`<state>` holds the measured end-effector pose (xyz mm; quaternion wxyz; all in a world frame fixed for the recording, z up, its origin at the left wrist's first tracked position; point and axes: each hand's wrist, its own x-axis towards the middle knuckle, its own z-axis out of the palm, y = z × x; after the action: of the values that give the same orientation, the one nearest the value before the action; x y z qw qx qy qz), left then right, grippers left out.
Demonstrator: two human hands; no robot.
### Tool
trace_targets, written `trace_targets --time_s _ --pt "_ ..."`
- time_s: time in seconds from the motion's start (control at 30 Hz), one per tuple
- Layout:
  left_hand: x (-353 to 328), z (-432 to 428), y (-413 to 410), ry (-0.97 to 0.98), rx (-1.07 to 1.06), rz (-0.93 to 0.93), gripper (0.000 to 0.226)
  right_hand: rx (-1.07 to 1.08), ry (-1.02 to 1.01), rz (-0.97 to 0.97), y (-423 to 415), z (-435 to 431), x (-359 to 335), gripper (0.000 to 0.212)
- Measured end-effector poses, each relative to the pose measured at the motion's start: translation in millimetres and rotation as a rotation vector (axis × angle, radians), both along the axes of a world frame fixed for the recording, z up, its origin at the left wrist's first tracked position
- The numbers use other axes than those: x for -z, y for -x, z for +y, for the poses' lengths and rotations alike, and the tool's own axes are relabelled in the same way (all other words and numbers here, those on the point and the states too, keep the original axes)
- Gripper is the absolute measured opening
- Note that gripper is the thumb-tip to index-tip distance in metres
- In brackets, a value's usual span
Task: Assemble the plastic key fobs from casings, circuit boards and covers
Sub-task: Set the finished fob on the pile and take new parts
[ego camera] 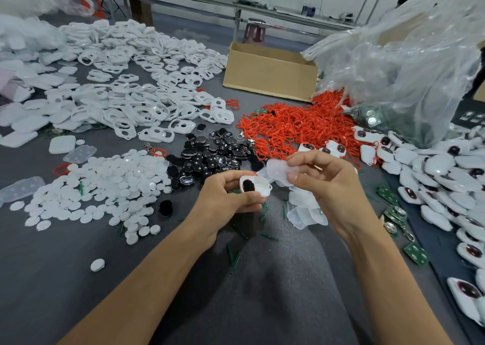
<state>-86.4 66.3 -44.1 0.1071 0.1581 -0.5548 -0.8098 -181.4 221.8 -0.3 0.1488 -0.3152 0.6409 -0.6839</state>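
My left hand (223, 200) grips a white key fob casing (256, 184) with a black oval piece seated in its left opening. My right hand (328, 182) pinches a translucent rubbery pad (279, 170) just above and to the right of the casing. More translucent pads (304, 211) lie stacked on the table under my right hand. Green circuit boards (416, 253) lie at the right, beside finished white fobs (441, 177).
White casing frames (147, 103) are heaped at the upper left, white round discs (105, 187) at the left, black oval pieces (212, 156) in the middle, red loops (294, 127) behind. A cardboard box (270, 74) and a clear plastic bag (409, 64) stand at the back right.
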Motion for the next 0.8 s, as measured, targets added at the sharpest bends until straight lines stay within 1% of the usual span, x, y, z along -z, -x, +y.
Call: trace_targets --time_s 0.2,0.4,0.5,0.6,0.8 --pt "0.5 0.2 0.6 0.017 0.003 -0.002 0.04 0.046 -0.03 -0.013 -2.2 -3.1 -0.4 0.032" --pt "1.9 1.5 1.8 0.048 0.018 0.012 0.046 0.134 -0.146 -0.031 -9.1 -12.4 6.8 0.025" --pt "3.9 2.9 2.5 0.068 0.02 0.031 0.044 0.18 -0.202 -0.017 -14.5 -19.0 10.6 0.022" --pt "5.5 3.5 3.1 0.102 0.023 0.037 0.045 0.246 -0.204 -0.023 -17.9 -23.3 12.8 0.025" --pt "7.5 4.9 3.9 0.105 0.01 0.036 0.045 0.403 -0.235 -0.037 -20.8 -27.3 18.6 0.019"
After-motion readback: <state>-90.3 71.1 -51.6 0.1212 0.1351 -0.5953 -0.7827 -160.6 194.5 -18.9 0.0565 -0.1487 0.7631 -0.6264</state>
